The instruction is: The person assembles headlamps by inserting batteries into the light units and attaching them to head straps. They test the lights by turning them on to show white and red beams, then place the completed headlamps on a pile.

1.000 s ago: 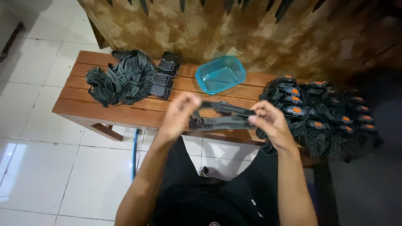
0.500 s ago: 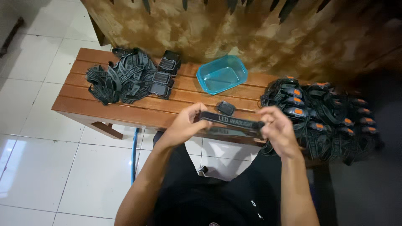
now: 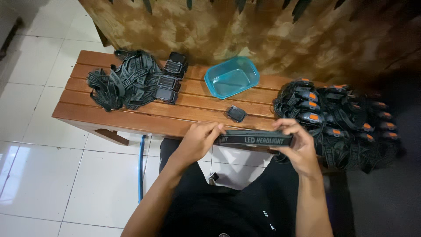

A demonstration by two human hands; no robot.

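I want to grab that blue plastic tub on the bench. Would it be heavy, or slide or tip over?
Probably light: the blue tub looks thin, see-through and empty. It would likely slide easily, since it sits on the smooth wooden bench. It seems unlikely to tip or roll, being low, wide and flat-bottomed.

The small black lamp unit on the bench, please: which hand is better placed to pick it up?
Probably the left hand. Both hands hold the strap taut, but the lamp unit lies just beyond the left hand's fingertips, while the right hand sits farther to the side, nearer the pile of headlamps.
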